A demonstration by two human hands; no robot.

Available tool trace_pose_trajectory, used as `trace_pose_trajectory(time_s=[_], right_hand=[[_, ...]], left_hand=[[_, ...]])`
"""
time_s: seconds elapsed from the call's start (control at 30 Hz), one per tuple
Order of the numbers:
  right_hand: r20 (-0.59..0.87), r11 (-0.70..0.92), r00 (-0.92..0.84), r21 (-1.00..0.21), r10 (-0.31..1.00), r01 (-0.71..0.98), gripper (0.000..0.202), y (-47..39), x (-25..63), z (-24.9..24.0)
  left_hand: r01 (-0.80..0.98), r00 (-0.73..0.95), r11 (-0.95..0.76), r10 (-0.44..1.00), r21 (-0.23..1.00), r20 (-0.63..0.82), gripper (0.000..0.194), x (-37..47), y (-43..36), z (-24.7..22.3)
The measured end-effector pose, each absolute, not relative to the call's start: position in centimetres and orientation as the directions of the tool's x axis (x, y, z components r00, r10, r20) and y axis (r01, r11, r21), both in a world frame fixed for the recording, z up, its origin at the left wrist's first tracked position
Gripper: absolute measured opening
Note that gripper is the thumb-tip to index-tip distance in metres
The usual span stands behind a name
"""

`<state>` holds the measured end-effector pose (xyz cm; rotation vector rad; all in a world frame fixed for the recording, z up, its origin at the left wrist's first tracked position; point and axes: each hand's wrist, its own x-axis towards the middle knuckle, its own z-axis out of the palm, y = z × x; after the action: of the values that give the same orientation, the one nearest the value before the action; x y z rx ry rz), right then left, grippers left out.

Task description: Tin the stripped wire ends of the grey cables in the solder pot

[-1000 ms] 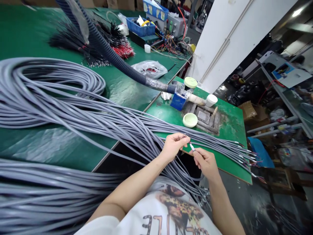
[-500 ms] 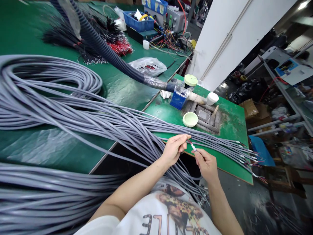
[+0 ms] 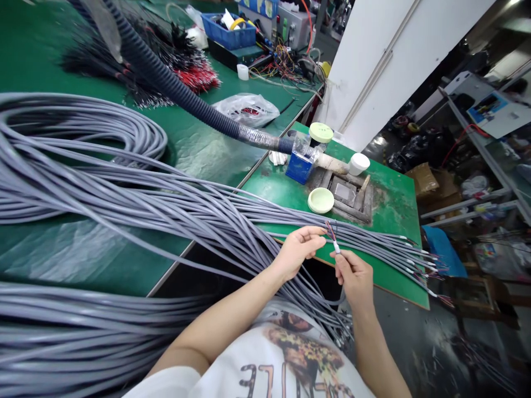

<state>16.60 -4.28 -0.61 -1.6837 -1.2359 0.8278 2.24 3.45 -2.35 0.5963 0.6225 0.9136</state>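
Observation:
My right hand [image 3: 352,273] pinches a grey cable just below its white-wrapped end [image 3: 336,246], with thin dark and red wires fanning out above it. Left of those wires, my left hand [image 3: 299,249] has its fingers apart, fingertips close to the wires and nothing visible between them. Under and behind both hands runs a thick bundle of grey cables [image 3: 232,213], whose stripped ends lie at the right edge of the green board [image 3: 390,204].
A soldering pot [image 3: 345,191] sits on the board beside a pale green dish [image 3: 321,200], a white cup [image 3: 359,163] and a blue box [image 3: 299,167]. A ribbed hose [image 3: 182,91] crosses above the bench. More grey cables lie at lower left.
My left fingers have parted from the wires, which now stand more upright and spread. My right hand has shifted slightly right with the cable end.

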Motion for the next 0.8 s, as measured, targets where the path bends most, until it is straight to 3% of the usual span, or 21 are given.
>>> trace_pose_trajectory(time_s=[0.23,0.47,0.6,0.8], right_hand=[[-0.045,-0.135,0.217,-0.898,0.975,0.420,0.025,-4.5,16.1,-0.4],[-0.008,-0.136,0.312,-0.911,0.950,0.388,0.024,-4.5,16.3,-0.9],[0.011,-0.119,0.309,-0.908,0.951,0.401,0.023,-4.4,16.3,-1.0],[0.008,-0.068,0.150,-0.867,0.989,0.494,0.020,-5.0,16.9,-0.1]], left_hand=[[-0.561,0.400,0.424,0.891,0.711,-0.216,0.024,2.9,3.8,-2.2],[-0.595,0.369,0.462,0.884,0.658,-0.287,0.026,3.7,2.3,-3.2],[-0.475,0.475,0.500,0.839,0.725,-0.268,0.029,3.9,1.7,-3.0],[-0.438,0.465,0.424,0.861,0.793,-0.204,0.025,4.0,1.8,-2.4]])
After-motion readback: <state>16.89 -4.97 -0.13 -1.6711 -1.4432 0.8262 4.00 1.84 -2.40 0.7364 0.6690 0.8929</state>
